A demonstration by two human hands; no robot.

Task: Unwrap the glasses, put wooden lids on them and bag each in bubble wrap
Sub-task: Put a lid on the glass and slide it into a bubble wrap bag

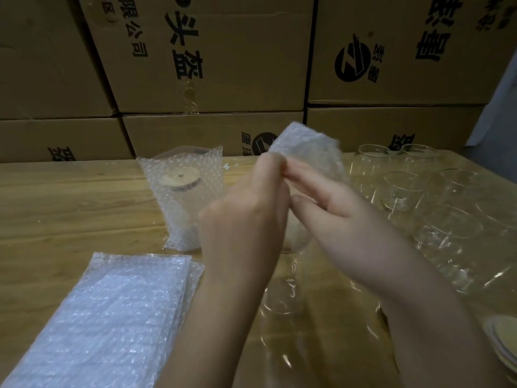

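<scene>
Head view. Reference item: the bagged glass (184, 214), which stands upright on the wooden table (70, 197), enclosed in bubble wrap with a wooden lid (181, 179) seated on its rim.

1. Both hands are raised above the table, just right of the bagged glass. They hold one empty bubble-wrap bag (305, 147), which rises above the fingertips.
2. Left hand (246, 208): the fingers are curled and pinch the lower edge of the bubble-wrap bag.
3. Right hand (330, 203): the fingers lie long and close together and meet the left hand at the same edge, where they pinch it against the thumb. Motion blur hides the exact contact.
4. Stack of bubble-wrap bags (112, 317): lies flat in front of the bagged glass, toward the near left table edge.
5. Bare glasses (402, 191): a group without lids or wrap, well to the right of the bagged glass, beyond the right hand.
6. One clear glass (279, 301): nearer the camera than the bagged glass, between the two forearms and partly hidden by them.
7. Stack of wooden lids (505, 343): far right of the bagged glass, at the near right frame edge.
8. Cardboard boxes (212, 51): stacked behind the bagged glass, beyond the far table edge.
</scene>
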